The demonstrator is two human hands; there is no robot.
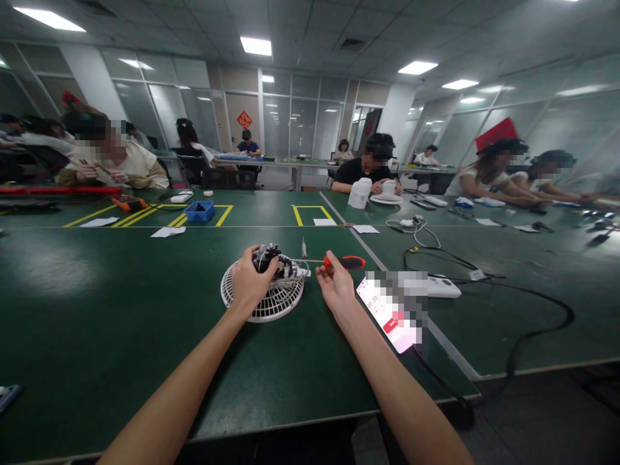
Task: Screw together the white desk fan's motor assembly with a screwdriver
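Observation:
A round white fan grille (276,306) lies on the green table, with a black and white motor assembly (265,257) on top of it. My left hand (252,279) is wrapped round the motor assembly from the left. White wires run along the assembly's right side. My right hand (335,281) holds a red and black screwdriver (352,262) with closed fingers; its shaft points left and reaches the right side of the assembly. Whether the tip touches a screw cannot be made out. A small pale object (304,248) sits just behind the shaft.
A lit phone (387,316) lies right of my right forearm, beside a white power strip (443,287) and black cables. Farther back are a blue bin (199,211), paper slips and an orange tool (129,203). Across the table, a person handles white fan parts (387,194).

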